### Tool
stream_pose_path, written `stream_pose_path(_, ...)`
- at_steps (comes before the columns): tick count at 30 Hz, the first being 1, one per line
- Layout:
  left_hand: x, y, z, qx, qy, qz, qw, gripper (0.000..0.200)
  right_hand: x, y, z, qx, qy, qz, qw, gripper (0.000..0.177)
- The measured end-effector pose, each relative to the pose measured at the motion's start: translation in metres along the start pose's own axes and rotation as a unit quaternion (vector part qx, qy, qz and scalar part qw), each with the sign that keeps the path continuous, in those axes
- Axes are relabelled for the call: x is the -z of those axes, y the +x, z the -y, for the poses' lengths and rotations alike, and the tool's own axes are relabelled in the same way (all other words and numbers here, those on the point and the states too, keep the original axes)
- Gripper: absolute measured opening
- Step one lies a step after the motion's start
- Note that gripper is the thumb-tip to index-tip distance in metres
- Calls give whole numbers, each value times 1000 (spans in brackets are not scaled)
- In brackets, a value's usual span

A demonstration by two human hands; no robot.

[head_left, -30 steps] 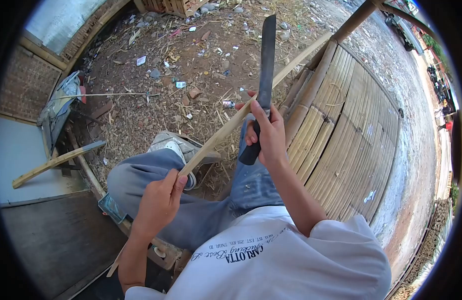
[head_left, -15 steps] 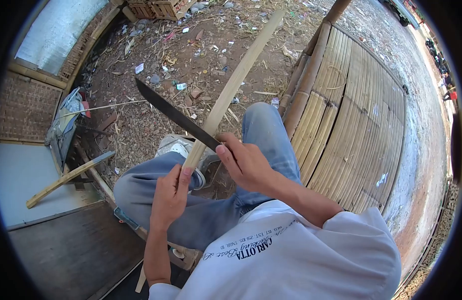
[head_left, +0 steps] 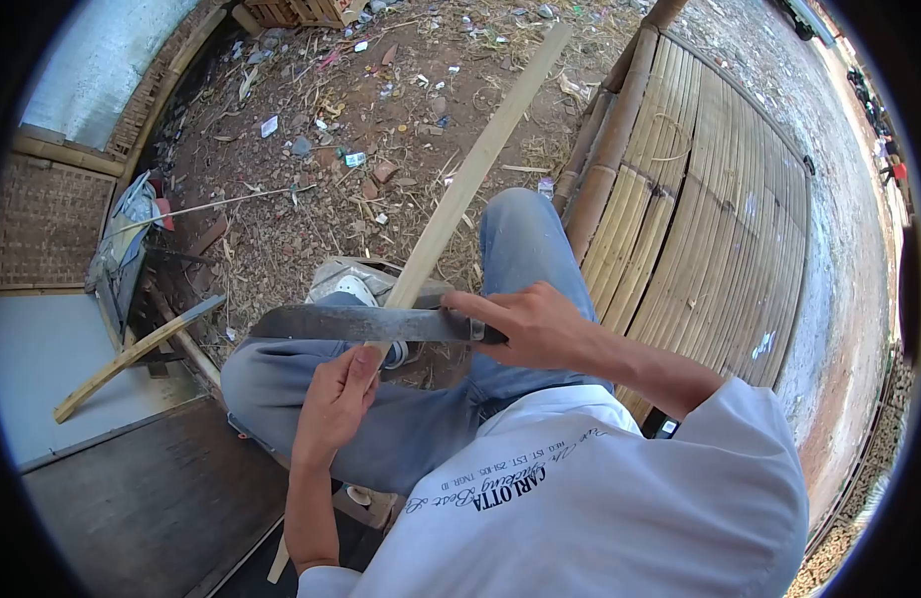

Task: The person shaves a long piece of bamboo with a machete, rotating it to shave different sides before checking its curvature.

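Note:
My left hand [head_left: 333,402] is closed round the lower end of a long pale bamboo strip [head_left: 470,174], which slants up and away to the right. In my right hand [head_left: 540,324] is the dark handle of a machete [head_left: 366,324], with the index finger stretched along the back of the blade. The blade lies almost level across the strip, just above my left thumb, and covers a short part of it. Its broad tip points left over my bent knee [head_left: 266,364].
A bamboo slat platform [head_left: 720,219] stands on the right. Littered ground [head_left: 381,120] with scraps and stones spreads ahead. To the left lie a wooden stick [head_left: 137,359], a dark board [head_left: 152,498] and a woven panel [head_left: 47,219]. A wooden crate [head_left: 291,12] stands at the back.
The machete has swung from pointing up and left to lying nearly level, its blade lower and closer to my left hand. My right hand has moved slightly right and down.

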State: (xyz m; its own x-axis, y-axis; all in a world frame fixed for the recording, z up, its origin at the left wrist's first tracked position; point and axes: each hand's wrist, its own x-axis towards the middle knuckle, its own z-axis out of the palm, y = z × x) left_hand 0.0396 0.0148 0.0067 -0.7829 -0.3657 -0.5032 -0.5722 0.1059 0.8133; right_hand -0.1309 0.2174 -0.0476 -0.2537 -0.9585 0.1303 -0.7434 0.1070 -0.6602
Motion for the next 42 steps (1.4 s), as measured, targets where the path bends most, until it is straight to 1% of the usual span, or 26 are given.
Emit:
stream_pose_path(1, 0, -1, 2, 1, 2, 2, 1000, 43, 4, 2, 1, -105, 17, 21, 994, 50)
stream_pose_path(2, 0, -2, 5, -33, 65, 0, 997, 43, 8, 4, -1, -207, 34, 41, 977, 40)
stream_pose_path(3, 0, -3, 6, -68, 126, -2, 990, 42, 8, 4, -12, -192, -11, -1, 981, 27)
stream_pose_path(4, -1, -4, 6, -68, 126, -1, 990, 42, 13, 6, -26, -175, -57, -42, 982, 18)
stream_pose_path(6, -4, -7, 6, -81, 195, -42, 977, 40, 42, 21, -57, -334, -35, -135, 932, 20)
stream_pose_path(9, -9, -6, 10, -99, 202, -41, 974, 38, 68, 24, -68, -362, -15, -143, 921, 22)
stream_pose_path(10, -12, -5, 10, -97, 197, -41, 975, 38, 61, 24, -46, -345, -7, -74, 936, 22)
stream_pose_path(11, -13, -4, 9, -104, 219, -42, 969, 37, 46, 20, -29, -347, -6, -72, 935, 22)
stream_pose_path(13, -14, 1, 6, -119, 245, -45, 961, 35, 23, 15, -14, -195, -26, 51, 979, 25)
stream_pose_path(14, -15, 0, 8, -132, 243, -68, 958, 34, 25, 17, -30, -192, -90, 38, 976, 27)
stream_pose_path(15, -16, -4, 12, -140, 239, -92, 956, 32, 36, 22, -48, -193, -84, 42, 977, 27)
stream_pose_path(17, -18, -6, 17, -143, 277, -110, 944, 31, 57, 34, -78, -403, -59, -47, 912, 26)
stream_pose_path(18, -20, -5, 18, -154, 314, -126, 928, 30, 59, 36, -73, -398, -61, -44, 914, 26)
stream_pose_path(20, -25, -1, 20, -183, 314, -152, 919, 29, 58, 32, -50, -401, -2, -49, 915, 24)
stream_pose_path(22, -31, 0, 20, -214, 315, -173, 908, 29, 20, 17, -19, -255, -9, -10, 967, 22)
stream_pose_path(23, -33, -1, 21, -224, 339, -183, 895, 28, 20, 17, -20, -256, -9, -12, 967, 22)
stream_pose_path(25, -30, -1, 23, -233, 372, -186, 879, 27, 13, 17, -18, -246, -46, 51, 967, 21)
stream_pose_path(26, -29, -1, 25, -235, 369, -193, 879, 26, 19, 21, -30, -241, -56, 16, 969, 22)
stream_pose_path(27, -29, 0, 25, -238, 363, -204, 877, 26, 27, 26, -42, -240, -54, 19, 969, 22)
stream_pose_path(29, -29, 0, 24, -235, 368, -208, 875, 26, 39, 34, -56, -362, -30, -69, 929, 22)
stream_pose_path(33, -33, -1, 22, -236, 397, -209, 862, 26, 32, 29, -14, -376, 14, -39, 925, 23)
stream_pose_path(35, -37, -1, 23, -249, 398, -217, 856, 26, 3, 18, 15, -211, 14, 100, 972, 25)
stream_pose_path(37, -32, -3, 25, -260, 402, -218, 851, 27, 6, 19, -8, -194, -9, 85, 977, 28)
stream_pose_path(39, -29, -8, 28, -198, 387, -205, 877, 25, 25, 29, -49, -337, -31, -50, 940, 30)
stream_pose_path(40, -29, -8, 29, -199, 384, -210, 877, 25, 28, 30, -63, -333, -35, -50, 941, 30)
stream_pose_path(42, -32, -2, 29, -231, 399, -198, 865, 28, 35, 28, -84, -385, -73, -80, 916, 30)
